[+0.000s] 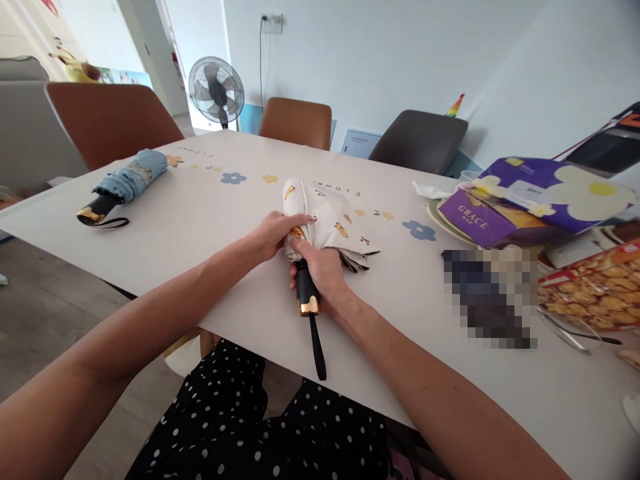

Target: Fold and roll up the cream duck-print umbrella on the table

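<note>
A white folding umbrella (327,207) with small orange animal prints lies over the table, its black and gold handle (307,291) pointing at me and a black wrist strap (317,350) hanging from the end. Its canopy is partly wrapped, with loose folds spread out on the right. My left hand (273,235) grips the canopy from the left, thumb across the cloth. My right hand (320,267) is closed around the lower canopy just above the handle, and its palm side is hidden. A blue folded umbrella (133,177) lies apart at the left.
On the right of the white table (210,253) are a purple box (500,207), a plate (445,217), a cookie package (595,293), glasses (570,333) and a blurred-out object (487,300). Chairs (295,120) and a fan (217,91) stand beyond the table.
</note>
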`<state>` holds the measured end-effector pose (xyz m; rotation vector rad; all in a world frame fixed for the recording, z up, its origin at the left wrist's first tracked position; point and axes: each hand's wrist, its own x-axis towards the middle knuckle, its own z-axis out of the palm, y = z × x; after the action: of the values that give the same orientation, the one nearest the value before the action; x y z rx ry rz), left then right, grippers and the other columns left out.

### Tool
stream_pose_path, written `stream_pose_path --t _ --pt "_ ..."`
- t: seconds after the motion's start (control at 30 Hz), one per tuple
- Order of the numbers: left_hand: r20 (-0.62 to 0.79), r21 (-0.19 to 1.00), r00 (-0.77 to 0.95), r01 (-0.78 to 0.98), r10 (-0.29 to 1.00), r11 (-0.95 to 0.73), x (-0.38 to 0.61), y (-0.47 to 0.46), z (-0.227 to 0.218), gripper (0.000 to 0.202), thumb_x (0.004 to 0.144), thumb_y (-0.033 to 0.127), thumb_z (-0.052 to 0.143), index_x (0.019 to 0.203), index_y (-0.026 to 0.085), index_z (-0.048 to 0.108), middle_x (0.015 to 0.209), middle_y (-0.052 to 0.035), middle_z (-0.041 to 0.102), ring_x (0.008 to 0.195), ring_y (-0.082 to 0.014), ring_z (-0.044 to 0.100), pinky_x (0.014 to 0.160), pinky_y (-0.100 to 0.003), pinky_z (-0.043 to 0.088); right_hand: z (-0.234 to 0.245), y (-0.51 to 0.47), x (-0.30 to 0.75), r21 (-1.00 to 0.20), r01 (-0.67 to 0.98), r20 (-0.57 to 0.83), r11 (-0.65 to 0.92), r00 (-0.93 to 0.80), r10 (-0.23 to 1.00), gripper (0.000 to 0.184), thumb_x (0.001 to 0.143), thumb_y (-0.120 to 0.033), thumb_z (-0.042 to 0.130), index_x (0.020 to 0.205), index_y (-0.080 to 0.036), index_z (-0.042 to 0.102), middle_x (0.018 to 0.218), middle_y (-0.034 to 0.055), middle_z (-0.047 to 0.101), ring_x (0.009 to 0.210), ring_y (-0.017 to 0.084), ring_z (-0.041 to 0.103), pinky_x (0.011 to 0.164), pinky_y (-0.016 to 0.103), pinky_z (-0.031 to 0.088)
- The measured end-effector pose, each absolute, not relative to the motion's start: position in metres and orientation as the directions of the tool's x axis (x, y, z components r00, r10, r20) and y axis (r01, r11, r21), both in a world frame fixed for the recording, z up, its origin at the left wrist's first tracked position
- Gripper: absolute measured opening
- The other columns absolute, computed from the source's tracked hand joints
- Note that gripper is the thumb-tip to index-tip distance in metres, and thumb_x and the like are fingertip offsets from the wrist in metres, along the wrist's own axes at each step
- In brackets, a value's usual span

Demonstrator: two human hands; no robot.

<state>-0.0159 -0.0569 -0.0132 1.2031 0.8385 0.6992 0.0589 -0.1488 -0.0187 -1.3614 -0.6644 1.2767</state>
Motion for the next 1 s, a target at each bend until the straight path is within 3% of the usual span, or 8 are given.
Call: stream_pose_path --t 0.13,0.27,0.4,0.5,0.57,0.63,0.83,1.0 --pt "-0.227 0.924 0.502 -0.160 0.834 0.348 -0.011 -0.060 -0.016 0.026 0.058 0.022 0.070 0.079 0.008 0.062 0.068 -0.0102 0.066 0.069 -0.0227 0.064 0.065 -0.032 0.052 -0.019 -0.149 0.059 -0.934 -0.273 -0.302 -0.229 0.262 0.917 0.021 0.073 -0.032 0.060 0.077 -0.013 0.051 0.040 -0.0023 0.049 0.029 0.012 0.045 0.028 0.024 0.042" --pt "-0.219 0.910 0.477 -0.215 0.851 0.355 -0.009 -0.061 -0.018 0.025 0.059 0.020 0.068 0.080 0.009 0.061 0.067 -0.0097 0.066 0.070 -0.0229 0.064 0.065 -0.032 0.052 -0.018 -0.148 0.061 -0.912 -0.325 -0.326 -0.250 0.204 0.923 0.022 0.072 -0.032 0.062 0.077 -0.013 0.053 0.044 -0.0022 0.050 0.033 0.012 0.048 0.030 0.024 0.045" --pt "-0.179 0.910 0.491 -0.248 0.853 0.333 -0.009 -0.059 -0.020 0.024 0.058 0.021 0.067 0.078 0.009 0.061 0.068 -0.0095 0.066 0.066 -0.0215 0.064 0.063 -0.031 0.052 -0.018 -0.148 0.064 -0.896 -0.391 -0.280 -0.210 0.131 0.951 0.029 0.069 -0.030 0.066 0.090 -0.014 0.053 0.058 -0.0005 0.056 0.043 0.015 0.056 0.032 0.026 0.048" --pt "-0.202 0.914 0.527 -0.201 0.825 0.352 -0.009 -0.058 -0.020 0.023 0.059 0.026 0.067 0.076 0.011 0.060 0.060 -0.0058 0.063 0.052 -0.0174 0.059 0.048 -0.028 0.049 -0.018 -0.148 0.064 -0.887 -0.402 -0.284 -0.227 0.087 0.955 0.030 0.070 -0.032 0.065 0.091 -0.014 0.053 0.063 0.0006 0.058 0.042 0.014 0.056 0.032 0.026 0.047" --pt "-0.258 0.921 0.536 -0.116 0.804 0.373 -0.009 -0.057 -0.019 0.024 0.061 0.031 0.066 0.074 0.012 0.059 0.053 -0.0036 0.059 0.040 -0.0150 0.052 0.034 -0.025 0.038 -0.017 -0.148 0.063 -0.890 -0.383 -0.307 -0.249 0.099 0.947 0.025 0.071 -0.033 0.063 0.083 -0.013 0.053 0.061 0.0011 0.058 0.038 0.012 0.053 0.032 0.025 0.047" --pt "-0.282 0.927 0.544 -0.056 0.790 0.370 -0.009 -0.058 -0.017 0.025 0.062 0.034 0.065 0.072 0.013 0.058 0.051 -0.0032 0.057 0.038 -0.0142 0.049 0.030 -0.024 0.031 -0.016 -0.149 0.060 -0.898 -0.360 -0.324 -0.252 0.155 0.933 0.022 0.071 -0.032 0.062 0.076 -0.013 0.052 0.057 0.0008 0.056 0.034 0.011 0.050 0.030 0.024 0.044" --pt "-0.143 0.985 0.594 0.004 0.792 0.174 -0.010 -0.065 -0.015 0.031 0.066 0.043 0.063 0.076 0.013 0.058 0.065 -0.0060 0.061 0.059 -0.0164 0.059 0.050 -0.025 0.045 -0.017 -0.144 0.060 -0.926 -0.330 -0.302 -0.186 0.348 0.888 0.020 0.069 -0.030 0.062 0.076 -0.015 0.050 0.045 -0.0039 0.047 0.032 0.012 0.047 0.028 0.024 0.042" --pt "0.111 0.982 0.476 0.079 0.872 -0.169 -0.006 -0.072 -0.007 0.034 0.071 0.035 0.058 0.100 0.017 0.056 0.105 -0.0066 0.061 0.096 -0.0174 0.056 0.079 -0.028 0.045 -0.026 -0.132 0.079 -0.922 -0.384 -0.250 -0.048 0.498 0.830 0.017 0.070 -0.030 0.059 0.072 -0.017 0.049 0.050 -0.0036 0.049 0.035 0.011 0.048 0.032 0.023 0.044"
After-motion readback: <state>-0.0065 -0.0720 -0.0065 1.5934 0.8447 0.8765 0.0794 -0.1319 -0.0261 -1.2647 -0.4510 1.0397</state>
